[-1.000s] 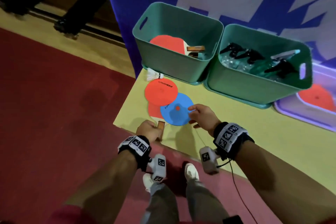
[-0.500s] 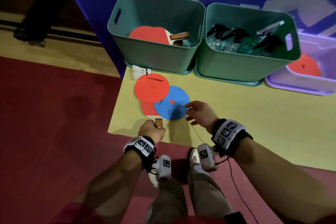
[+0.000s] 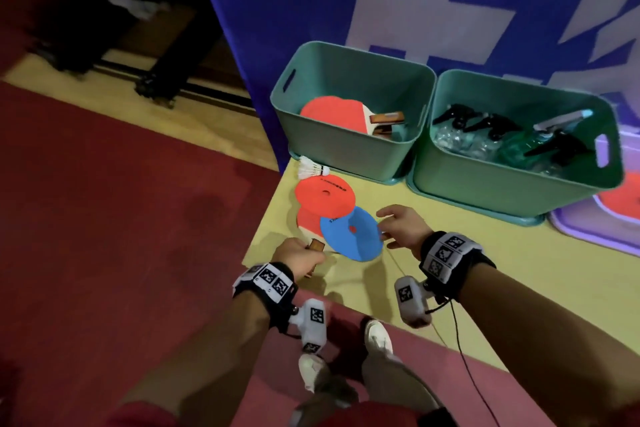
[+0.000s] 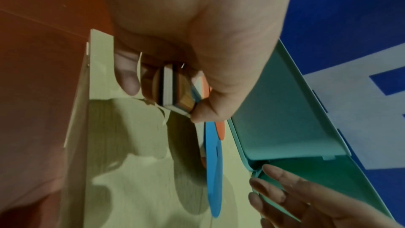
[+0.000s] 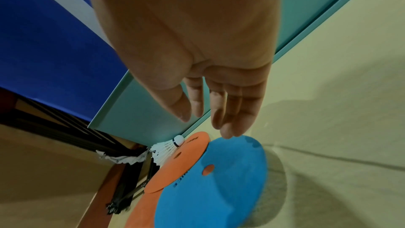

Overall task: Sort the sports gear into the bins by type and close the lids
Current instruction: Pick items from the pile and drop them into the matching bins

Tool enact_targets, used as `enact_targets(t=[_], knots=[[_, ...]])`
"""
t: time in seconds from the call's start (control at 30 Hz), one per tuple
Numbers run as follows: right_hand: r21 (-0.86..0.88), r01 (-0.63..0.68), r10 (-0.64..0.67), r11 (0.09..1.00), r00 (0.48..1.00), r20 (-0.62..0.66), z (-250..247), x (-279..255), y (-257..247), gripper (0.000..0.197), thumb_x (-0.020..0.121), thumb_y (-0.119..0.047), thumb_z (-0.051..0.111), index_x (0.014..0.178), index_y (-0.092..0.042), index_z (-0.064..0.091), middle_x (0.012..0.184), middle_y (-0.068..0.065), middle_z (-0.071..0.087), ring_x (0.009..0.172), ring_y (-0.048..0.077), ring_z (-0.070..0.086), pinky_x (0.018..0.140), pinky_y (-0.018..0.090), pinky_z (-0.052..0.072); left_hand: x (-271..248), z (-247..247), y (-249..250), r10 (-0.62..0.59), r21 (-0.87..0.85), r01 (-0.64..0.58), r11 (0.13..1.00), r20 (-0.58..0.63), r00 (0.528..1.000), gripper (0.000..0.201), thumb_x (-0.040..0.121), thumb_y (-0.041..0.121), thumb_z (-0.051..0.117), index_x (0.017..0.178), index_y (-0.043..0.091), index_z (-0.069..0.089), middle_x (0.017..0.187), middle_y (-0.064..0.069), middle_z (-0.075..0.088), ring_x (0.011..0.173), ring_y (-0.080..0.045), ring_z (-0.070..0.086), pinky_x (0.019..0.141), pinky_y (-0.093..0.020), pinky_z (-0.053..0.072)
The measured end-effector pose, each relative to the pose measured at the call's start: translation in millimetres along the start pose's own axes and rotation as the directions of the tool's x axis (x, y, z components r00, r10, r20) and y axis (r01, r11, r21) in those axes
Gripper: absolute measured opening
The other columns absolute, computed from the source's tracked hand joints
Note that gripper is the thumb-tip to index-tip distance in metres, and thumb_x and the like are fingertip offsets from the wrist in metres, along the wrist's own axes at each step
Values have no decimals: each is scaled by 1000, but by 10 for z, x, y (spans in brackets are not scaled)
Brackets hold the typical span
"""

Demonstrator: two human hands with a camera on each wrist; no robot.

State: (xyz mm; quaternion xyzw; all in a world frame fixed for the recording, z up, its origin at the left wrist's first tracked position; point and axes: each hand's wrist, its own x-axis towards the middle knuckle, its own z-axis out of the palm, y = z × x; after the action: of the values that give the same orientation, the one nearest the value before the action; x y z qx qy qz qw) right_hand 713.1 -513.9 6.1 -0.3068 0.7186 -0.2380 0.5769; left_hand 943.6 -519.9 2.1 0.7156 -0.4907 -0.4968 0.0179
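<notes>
Our left hand [image 3: 298,257] grips the paddle [image 3: 309,222] handle on the desk [image 3: 485,253], right hand [image 3: 403,226] fingers loose beside the blue disc [image 3: 349,236].

A blue banner with large white block shapes [image 3: 450,10] is seen across the upper right of the frame. A pale yellow tabletop [image 3: 485,274] is spread over the middle right. A dark red floor mat [image 3: 104,218] is laid over the left half, and a strip of tan wooden flooring [image 3: 173,121] is seen above it. White shoes [image 3: 379,340] are visible at the bottom centre.
</notes>
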Motion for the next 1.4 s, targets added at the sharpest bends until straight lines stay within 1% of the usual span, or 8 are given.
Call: enact_targets(t=[0.17, 0.4, 0.57, 0.83, 1.13, 1.23, 1.33, 1.4], knots=[[-53, -27, 30, 998, 998, 48, -17, 348, -168, 23, 88, 2, 51, 105, -12, 59, 75, 9, 51, 65, 22, 48, 53, 28, 37, -7, -90, 37, -77, -35, 75, 997, -51, 996, 27, 51, 29, 73, 68, 11, 63, 58, -3, 60, 55, -22, 57, 55, -28, 47], [-111, -54, 71, 992, 986, 150, 9, 648, -216, 21, 87, -1, 51, 101, -14, 60, 64, 7, 46, 51, 18, 40, 45, 23, 31, -102, -170, 233, -114, -80, 109, 991, -60, 992, 7, 64, 4, 65, 70, 3, 61, 61, -16, 64, 55, -28, 63, 52, -37, 53], [-127, -25, 52, 992, 976, 210, 44, 736, -262, 23, 87, 3, 49, 105, -8, 59, 61, 6, 42, 45, 18, 34, 39, 18, 27, -215, -316, 367, -116, -86, 108, 990, -96, 989, 13, 77, 5, 65, 72, 6, 53, 63, -14, 53, 58, -26, 51, 51, -30, 41], [-194, -28, 72, 981, 972, 225, 13, 773, -338, 17, 88, 2, 50, 92, -13, 57, 54, 5, 41, 36, 15, 32, 38, 18, 26, -393, -461, 447, -141, 44, 148, 988, -135, 981, 9, 65, 6, 59, 65, 8, 50, 55, -8, 40, 53, -22, 33, 52, -32, 30], [-210, -80, 131, 974, 962, 238, 40, 897, -351, 9, 85, -2, 54, 82, -10, 56, 67, 8, 45, 52, 21, 40, 48, 27, 37, -516, -521, 386, -154, 17, 158, 987, -162, 975, 12, 63, 8, 59, 63, 9, 47, 56, -8, 34, 50, -19, 24, 50, -28, 21], [22, -233, 217, 972, 934, 285, 90, 938, -301, 3, 86, -4, 58, 87, -7, 57, 80, 12, 54, 61, 25, 50, 56, 34, 46, -521, -488, 329, -161, -1, 163, 987, -167, 973, 13, 67, 12, 62, 63, 10, 49, 61, -9, 36, 53, -20, 26, 50, -29, 23], [182, -305, 256, 935, 934, 249, 166, 1078, -196, 25, 86, -12, 64, 110, -4, 61, 105, 12, 60, 89, 31, 62, 73, 40, 53, -531, -456, 291, -157, -32, 153, 988, -164, 974, 13, 68, 20, 62, 65, 11, 52, 62, -9, 39, 58, -20, 29, 49, -29, 24], [251, -321, 273, 913, 939, 209, 194, 1117, -198, 14, 86, -10, 64, 100, -4, 63, 104, 13, 64, 91, 30, 64, 79, 41, 56, -535, -444, 268, -166, -49, 160, 986, -163, 973, 11, 66, 18, 62, 65, 11, 53, 61, -9, 38, 56, -21, 29, 49, -29, 24]])
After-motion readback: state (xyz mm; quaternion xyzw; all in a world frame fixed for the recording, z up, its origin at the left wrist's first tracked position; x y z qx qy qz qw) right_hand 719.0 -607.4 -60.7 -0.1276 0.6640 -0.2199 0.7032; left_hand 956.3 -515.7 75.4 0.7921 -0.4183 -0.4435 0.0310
